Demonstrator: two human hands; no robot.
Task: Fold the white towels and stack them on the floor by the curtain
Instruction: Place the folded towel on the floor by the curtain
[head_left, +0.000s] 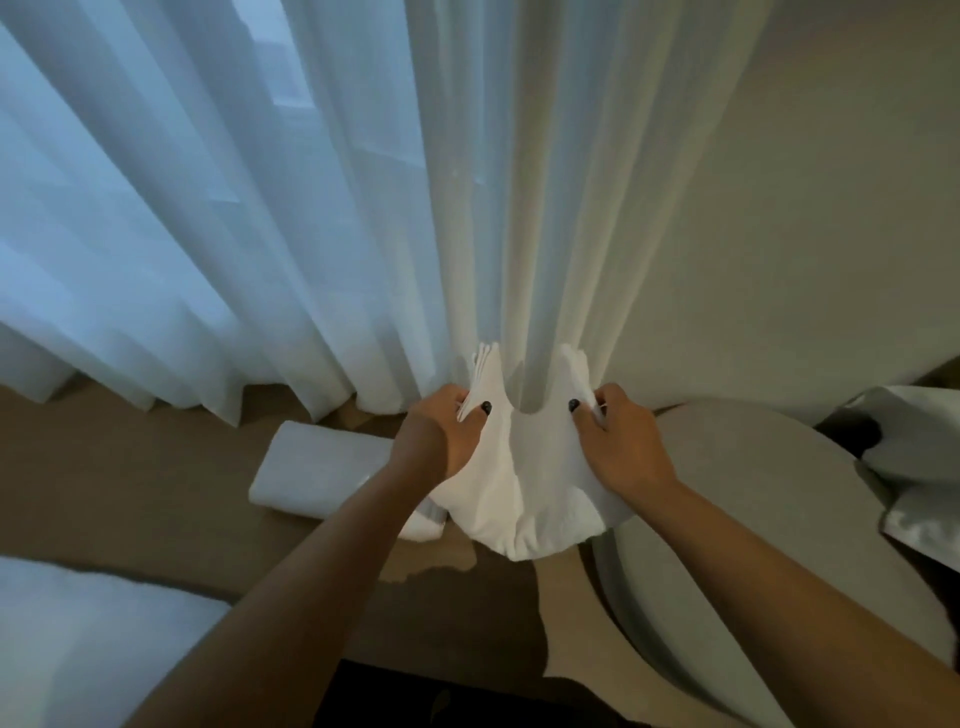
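A white towel (524, 488) hangs in the air in front of the curtain (363, 234), sagging in the middle with its two top ends raised. My left hand (441, 436) grips the left end, thumb on the front. My right hand (618, 441) grips the right end the same way. Below and to the left, a folded white towel (317, 467) lies on the tan floor by the curtain's hem, partly hidden by my left forearm.
A round grey table (753, 545) stands at the right, close under the towel. Pale fabric (919, 467) lies on its far right. A white bed edge (78, 639) fills the lower left corner. A beige wall is behind at the right.
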